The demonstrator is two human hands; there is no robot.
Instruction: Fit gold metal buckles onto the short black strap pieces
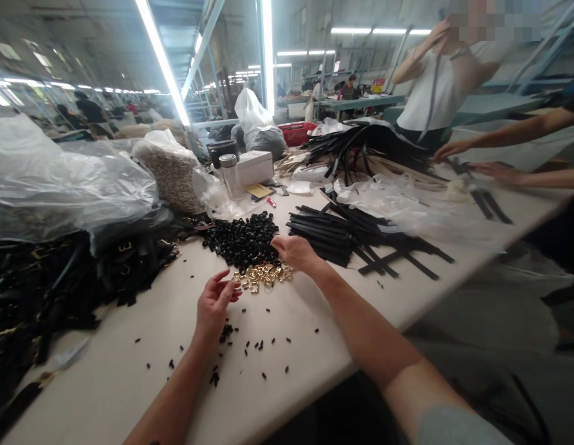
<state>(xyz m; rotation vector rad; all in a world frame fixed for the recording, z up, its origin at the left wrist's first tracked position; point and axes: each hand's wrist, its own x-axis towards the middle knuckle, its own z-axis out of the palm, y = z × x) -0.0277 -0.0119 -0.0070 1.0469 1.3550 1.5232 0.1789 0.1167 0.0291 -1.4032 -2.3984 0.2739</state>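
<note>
My left hand [217, 303] is above the table beside the gold buckles [263, 276], its fingers loosely curved and apart, with nothing visible in them. At the right edge of a pile of small black loops [240, 238], my right hand [295, 252] has its fingers pinched together. Whatever they hold, if anything, is too small to make out. The buckles lie heaped against the near side of the loops. Small black pieces [259, 345] are scattered on the near part of the table.
Black straps [321, 232] lie right of the loops, with clear plastic [402, 204] behind. Black straps with gold fittings [124, 266] cover the left side under plastic bags [68, 179]. A bottle [230, 176] and white box [255, 167] stand behind. A co-worker's hands [495, 173] handle straps at right.
</note>
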